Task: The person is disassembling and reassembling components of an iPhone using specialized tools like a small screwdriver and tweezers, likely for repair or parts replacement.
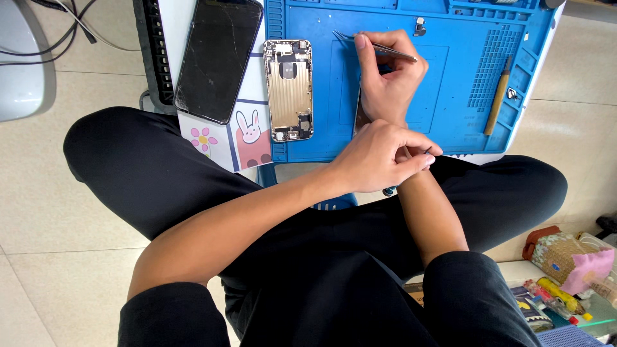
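My right hand holds thin metal tweezers over the blue repair mat and rests on a phone part that is mostly hidden beneath it. Just in front of it, my left hand is closed on a small dark screwdriver. The screwdriver's tip shows past the fingers near the right wrist. A gold phone housing lies opened, insides up, at the mat's left edge. Left of it lies a black phone screen with cracks.
A wooden-handled tool and a small metal part lie on the mat. The low table carries cartoon stickers and a black ridged object. Cables run over the tiled floor. Cluttered bags and tools sit lower right.
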